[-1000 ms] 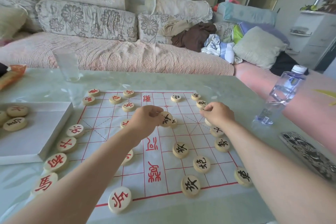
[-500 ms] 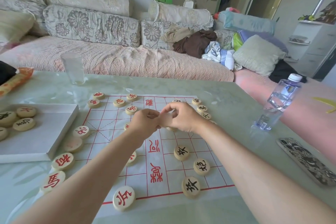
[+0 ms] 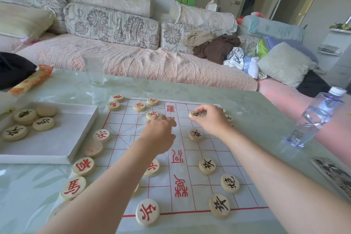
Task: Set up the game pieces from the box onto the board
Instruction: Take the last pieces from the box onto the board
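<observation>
Behind everything, a quilted sofa (image 3: 133, 62) with floral cushions fills the upper half of the frame. Below it a pale green glass table (image 3: 247, 104) spans the lower half. At its centre lies the board (image 3: 178, 176), a white sheet with a red grid and red characters down the middle. To the left of the frame sits the box (image 3: 57, 138), a shallow white tray that touches the board's left edge and holds several round wooden pieces in its far left corner. A water bottle (image 3: 315, 119) stands at the right edge, and a glass (image 3: 94, 68) stands beyond the box, near the sofa.

Red-marked pieces line the board's left side and far end; black-marked ones lie on the lower right part. The left hand (image 3: 159, 135) rests knuckles-up at mid-board, fingers curled; whether its grip encloses anything I cannot tell. The right hand (image 3: 210, 119), upper centre, pinches a black-marked piece (image 3: 194, 114) between thumb and fingertips, low over the board's far right part. Another black piece (image 3: 195, 134) lies just below it.
</observation>
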Tool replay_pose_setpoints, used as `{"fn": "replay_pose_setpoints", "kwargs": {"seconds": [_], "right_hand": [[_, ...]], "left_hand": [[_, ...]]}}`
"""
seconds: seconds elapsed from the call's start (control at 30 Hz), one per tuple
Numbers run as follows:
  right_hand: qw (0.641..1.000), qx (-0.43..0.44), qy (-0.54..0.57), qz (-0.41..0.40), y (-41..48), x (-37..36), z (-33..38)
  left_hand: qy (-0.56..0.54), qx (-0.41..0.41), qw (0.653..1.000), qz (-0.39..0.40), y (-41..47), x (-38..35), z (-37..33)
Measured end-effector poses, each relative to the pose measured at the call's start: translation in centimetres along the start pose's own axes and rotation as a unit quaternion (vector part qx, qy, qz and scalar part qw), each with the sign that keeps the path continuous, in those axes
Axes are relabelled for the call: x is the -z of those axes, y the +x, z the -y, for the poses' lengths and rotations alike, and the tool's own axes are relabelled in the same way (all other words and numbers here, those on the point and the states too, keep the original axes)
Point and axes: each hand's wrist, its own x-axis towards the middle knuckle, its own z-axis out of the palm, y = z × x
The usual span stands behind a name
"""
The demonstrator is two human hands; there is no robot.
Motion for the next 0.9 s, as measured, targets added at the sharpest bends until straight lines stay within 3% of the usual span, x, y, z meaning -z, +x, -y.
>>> {"fn": "replay_pose_setpoints", "kwargs": {"seconds": [0.23, 0.43, 0.6, 0.9], "right_hand": [[0.997, -0.033, -0.058, 0.029, 2.7, -1.7, -0.8], [0.993, -0.042, -0.103, 0.037, 2.4, -2.9, -0.1], [0.994, -0.037, -0.096, 0.047, 2.1, -2.8, 1.0], [0.992, 0.067, -0.009, 0.104, -0.5, -4.6, 10.0]], "left_hand": [[0.076, -0.018, 0.994, 0.077, 0.1, -0.8, 0.9], [0.067, -0.017, 0.995, 0.076, 0.2, -0.9, 1.3], [0.046, -0.015, 0.998, 0.046, 0.2, -0.4, 1.8], [-0.001, 0.035, 0.998, -0.046, -1.3, 3.7, 6.4]]}}
